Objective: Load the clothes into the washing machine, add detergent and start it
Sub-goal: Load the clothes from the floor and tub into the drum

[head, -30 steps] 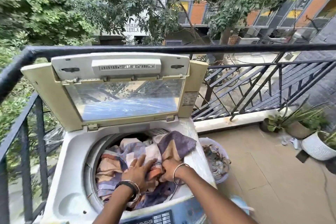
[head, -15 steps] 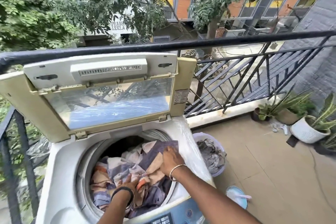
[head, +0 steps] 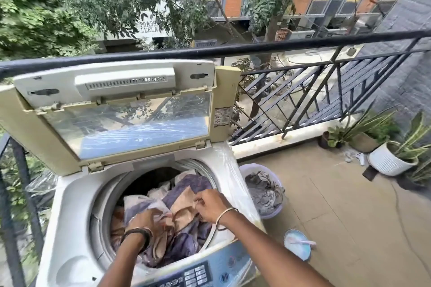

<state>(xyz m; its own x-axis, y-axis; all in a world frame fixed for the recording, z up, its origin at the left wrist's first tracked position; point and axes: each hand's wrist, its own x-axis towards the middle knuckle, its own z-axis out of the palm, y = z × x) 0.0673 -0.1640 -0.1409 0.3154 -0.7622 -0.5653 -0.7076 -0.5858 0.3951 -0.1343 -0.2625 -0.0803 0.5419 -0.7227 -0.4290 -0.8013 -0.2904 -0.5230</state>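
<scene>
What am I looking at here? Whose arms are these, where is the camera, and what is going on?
There is no robot here. A person wears a camera on the head, so the one picture looks down along their own arms. They stand on a balcony at a washing machine whose lid is up. Patterned clothes fill the drum. The left hand pushes down into them, fingers hidden; the right hand pinches a fold of cloth. On the floor beside the machine stand a bucket holding more grey laundry and a small blue tub with a scoop, perhaps detergent. By the railing stand potted plants.
</scene>
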